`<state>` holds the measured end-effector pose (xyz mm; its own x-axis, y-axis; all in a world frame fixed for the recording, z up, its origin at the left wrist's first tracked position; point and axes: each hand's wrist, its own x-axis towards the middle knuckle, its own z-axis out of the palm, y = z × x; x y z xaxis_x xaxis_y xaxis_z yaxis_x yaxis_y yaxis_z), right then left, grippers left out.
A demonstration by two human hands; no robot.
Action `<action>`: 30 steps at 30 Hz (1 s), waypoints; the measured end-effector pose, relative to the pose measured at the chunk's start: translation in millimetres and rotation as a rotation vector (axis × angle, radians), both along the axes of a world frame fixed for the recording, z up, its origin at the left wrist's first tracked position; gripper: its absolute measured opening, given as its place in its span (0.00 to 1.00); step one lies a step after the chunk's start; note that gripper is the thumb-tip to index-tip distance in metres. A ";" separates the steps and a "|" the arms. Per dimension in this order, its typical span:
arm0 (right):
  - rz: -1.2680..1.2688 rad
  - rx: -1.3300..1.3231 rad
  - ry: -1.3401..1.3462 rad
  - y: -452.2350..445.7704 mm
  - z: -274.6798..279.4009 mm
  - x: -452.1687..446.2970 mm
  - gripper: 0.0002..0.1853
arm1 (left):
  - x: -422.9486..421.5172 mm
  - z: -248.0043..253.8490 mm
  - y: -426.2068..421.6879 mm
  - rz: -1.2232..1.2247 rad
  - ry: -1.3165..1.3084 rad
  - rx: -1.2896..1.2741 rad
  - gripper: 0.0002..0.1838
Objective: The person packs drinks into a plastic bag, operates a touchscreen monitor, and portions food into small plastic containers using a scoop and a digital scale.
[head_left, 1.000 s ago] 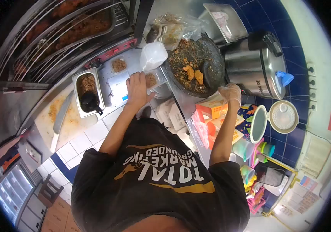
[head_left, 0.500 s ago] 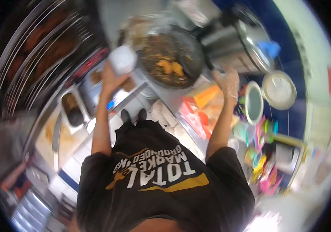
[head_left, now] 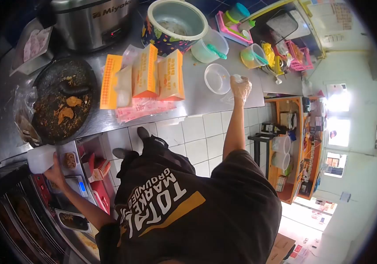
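Note:
At the lower left, my left hand (head_left: 55, 170) is bare and grips a white plastic container (head_left: 40, 159) by its near side. My right hand (head_left: 241, 90), in a clear plastic glove, is closed at the counter's front edge, around something whitish and too small to make out. Just left of it sits a round clear tub (head_left: 217, 78). A black stone mortar (head_left: 65, 101) holds a dark spice mix, orange fried pieces and a pestle. Three orange and white boxes (head_left: 145, 72) stand on the steel counter (head_left: 197, 99), with pink printed paper (head_left: 144, 109) under them.
Behind are a steel rice cooker (head_left: 93, 26), a patterned pot (head_left: 175, 26) and a clear tub with a green handle (head_left: 210, 46). A scale (head_left: 82, 186) and a metal tray (head_left: 73, 220) lie at lower left. Wooden shelves (head_left: 287, 149) stand right.
The view has turned to the right. My left hand has gone from lying over the small tray to gripping the white container. My right hand has moved right along the counter, past the boxes.

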<state>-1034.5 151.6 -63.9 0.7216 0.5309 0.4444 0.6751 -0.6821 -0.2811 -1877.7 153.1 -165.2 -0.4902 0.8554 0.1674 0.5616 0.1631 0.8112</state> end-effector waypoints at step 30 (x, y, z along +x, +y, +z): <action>1.892 0.203 0.919 74.1 75.6 -341.9 0.58 | 305.0 223.1 -13.5 -0.473 -0.302 0.056 0.26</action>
